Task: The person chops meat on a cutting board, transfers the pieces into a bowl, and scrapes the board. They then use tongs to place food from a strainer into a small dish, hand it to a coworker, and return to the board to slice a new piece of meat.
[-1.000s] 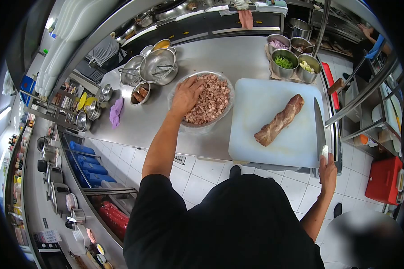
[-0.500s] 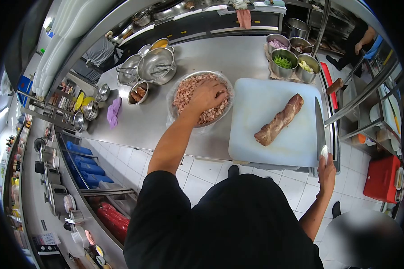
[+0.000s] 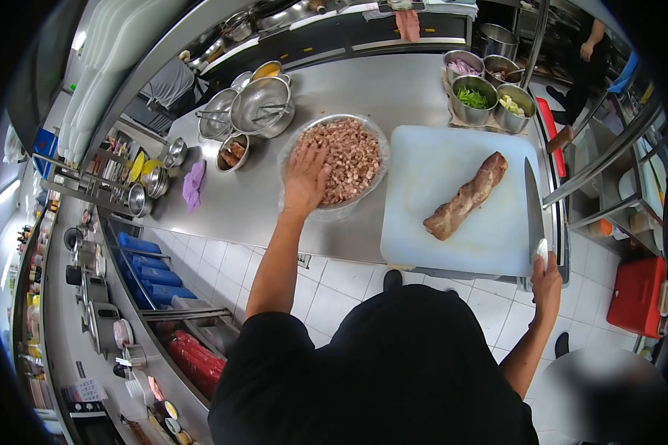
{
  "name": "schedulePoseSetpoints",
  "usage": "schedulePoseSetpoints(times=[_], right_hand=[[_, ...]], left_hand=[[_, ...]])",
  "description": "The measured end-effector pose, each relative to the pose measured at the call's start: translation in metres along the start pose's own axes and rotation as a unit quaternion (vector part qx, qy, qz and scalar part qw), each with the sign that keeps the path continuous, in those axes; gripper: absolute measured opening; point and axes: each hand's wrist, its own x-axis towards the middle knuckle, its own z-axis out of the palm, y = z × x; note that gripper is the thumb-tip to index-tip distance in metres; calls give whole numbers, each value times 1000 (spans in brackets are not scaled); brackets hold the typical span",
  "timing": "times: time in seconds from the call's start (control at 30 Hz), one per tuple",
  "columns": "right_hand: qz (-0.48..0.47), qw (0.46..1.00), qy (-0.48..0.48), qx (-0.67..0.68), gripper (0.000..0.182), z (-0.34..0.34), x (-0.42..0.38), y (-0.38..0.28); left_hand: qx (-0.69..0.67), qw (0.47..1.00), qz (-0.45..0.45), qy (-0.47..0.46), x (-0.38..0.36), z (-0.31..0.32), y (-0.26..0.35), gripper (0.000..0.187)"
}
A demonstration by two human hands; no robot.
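My left hand point(image 3: 305, 180) lies spread on the left part of the diced meat point(image 3: 351, 158), which fills a round bowl point(image 3: 383, 142) lined with clear plastic. My right hand point(image 3: 547, 285) is wrapped round the white handle of a long knife point(image 3: 533, 204). The knife's blade lies along the right edge of the pale cutting board point(image 3: 416, 178). A long piece of meat point(image 3: 467, 196) rests diagonally on the board, touched by neither hand.
Metal pots of cut vegetables point(image 3: 473, 101) stand behind the board. Steel bowls point(image 3: 260, 107) with utensils and a small bowl of meat pieces point(image 3: 232, 153) are at the left, near a purple cloth point(image 3: 193, 185). A person point(image 3: 588, 63) stands at the back right.
My left hand has moved left across the diced meat, and its fingers now lie flatter. My right hand still holds the knife beside the board.
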Motion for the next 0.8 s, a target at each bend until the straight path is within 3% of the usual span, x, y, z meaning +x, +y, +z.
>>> schedulePoseSetpoints(times=[0.17, 0.27, 0.37, 0.47, 0.57, 0.77, 0.8], right_hand=[[-45, 999, 24, -17, 36, 9, 16, 24], [4, 1000, -8, -1, 35, -3, 1, -7], [-15, 1000, 7, 6, 35, 1, 5, 1], [-14, 1000, 2, 11, 36, 2, 8, 5], [9, 1000, -4, 16, 37, -2, 3, -6], [-36, 999, 14, 11, 36, 9, 16, 21], [-32, 999, 18, 11, 36, 9, 15, 19]], left_hand=[[39, 998, 29, -29, 13, -20, 29, 39], [-111, 988, -82, 74, 19, -3, 13, 38], [-359, 894, -269, 12, 34, -29, 17, 37], [-386, 880, -273, 46, 45, -32, -5, 33], [-458, 864, -210, 10, 53, -41, -18, 32], [-363, 902, -210, -105, 51, -48, -18, 37], [-353, 910, -206, -72, 50, -42, -24, 39]])
